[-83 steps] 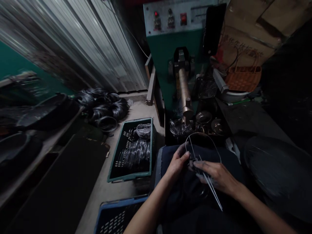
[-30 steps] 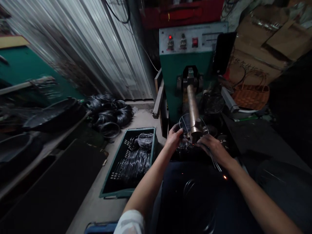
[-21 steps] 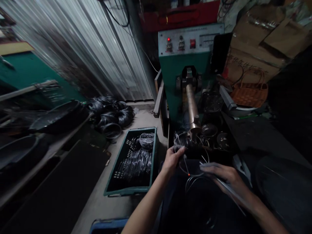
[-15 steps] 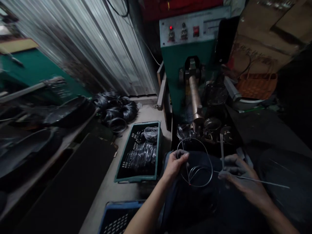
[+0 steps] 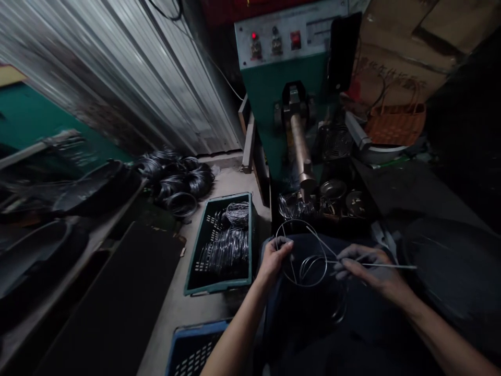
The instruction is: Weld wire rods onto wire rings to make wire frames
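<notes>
Head view, from your fingers outward. Your left hand, just below the centre of the frame: thumb and fingers pinched on the left side of a wire ring. One straight wire crosses the ring near your fingers. Your right hand, right of the ring: fingers closed on thin rods, one angled up and left across the ring, one pointing to the right of the frame.

Behind the ring, lower centre: curved wires, over your dark blue lap cloth. Above your hands, centre: a heap of bent wire, below a metal bar on a green machine. Machine top: a panel with a lit red lamp.

Left of your left hand: a green crate, holding many wire rings. Bottom edge of the frame: a blue crate, partly cut off. Left of centre: dark wire coils on the floor. Upper right: a wicker basket, before brown cardboard.
</notes>
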The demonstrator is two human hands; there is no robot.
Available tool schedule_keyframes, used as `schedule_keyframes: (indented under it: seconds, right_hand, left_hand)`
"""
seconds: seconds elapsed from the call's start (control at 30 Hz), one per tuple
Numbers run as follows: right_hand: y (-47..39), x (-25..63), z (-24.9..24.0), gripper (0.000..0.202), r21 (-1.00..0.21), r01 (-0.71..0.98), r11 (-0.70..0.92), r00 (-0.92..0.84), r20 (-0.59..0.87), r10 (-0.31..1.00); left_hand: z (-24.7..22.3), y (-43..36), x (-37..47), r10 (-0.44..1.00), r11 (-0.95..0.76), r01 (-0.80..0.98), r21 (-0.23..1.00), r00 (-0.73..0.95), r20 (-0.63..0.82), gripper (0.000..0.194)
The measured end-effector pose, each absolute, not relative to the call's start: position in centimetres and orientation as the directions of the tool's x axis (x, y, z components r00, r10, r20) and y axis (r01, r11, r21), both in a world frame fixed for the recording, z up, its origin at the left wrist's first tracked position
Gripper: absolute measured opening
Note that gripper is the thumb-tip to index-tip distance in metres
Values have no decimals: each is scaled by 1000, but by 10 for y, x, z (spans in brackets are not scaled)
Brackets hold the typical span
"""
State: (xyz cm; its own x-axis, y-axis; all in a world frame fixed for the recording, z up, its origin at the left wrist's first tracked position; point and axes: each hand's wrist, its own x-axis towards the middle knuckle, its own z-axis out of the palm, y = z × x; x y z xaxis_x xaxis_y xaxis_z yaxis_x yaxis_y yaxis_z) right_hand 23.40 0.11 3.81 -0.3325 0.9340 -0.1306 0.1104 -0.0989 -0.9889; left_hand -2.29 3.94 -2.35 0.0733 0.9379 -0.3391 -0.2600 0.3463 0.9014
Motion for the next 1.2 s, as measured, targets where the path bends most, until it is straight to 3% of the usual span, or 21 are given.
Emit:
schedule_keyframes:
  seconds: [0.07, 0.17, 0.3, 0.4, 0.63, 0.9, 1.2]
  right_hand:
    - [4, 236, 38, 26, -958, 257, 128, -476, -10, 880]
    - [12, 238, 32, 53, -744, 399, 536, -687, 144, 712]
    - [24, 238, 25, 53, -440, 472, 764, -778, 200, 596]
    - [33, 238, 29, 48, -374, 449, 811, -813, 206, 545]
    - [47, 241, 35, 51, -349, 407, 844, -840, 219, 496]
    - [60, 238, 43, 50, -367, 355, 860, -836, 287, 468]
    - [76, 239, 42, 49, -372, 360, 856, -847, 254, 466]
  left_hand:
    - [-23, 40, -21, 932, 364, -269, 892, 95, -351, 31]
    - [-22, 42, -17, 922, 386, -301, 872, 149, -357, 30]
    - [-20, 44, -10, 916, 396, -330, 857, 210, -342, 27]
    - [-17, 47, -7, 910, 405, -343, 848, 240, -338, 26]
    - [-12, 57, -4, 915, 398, -362, 843, 224, -336, 24]
    - [-3, 61, 1, 924, 382, -412, 827, 156, -349, 30]
    - [-2, 70, -2, 934, 356, -431, 829, 124, -336, 34]
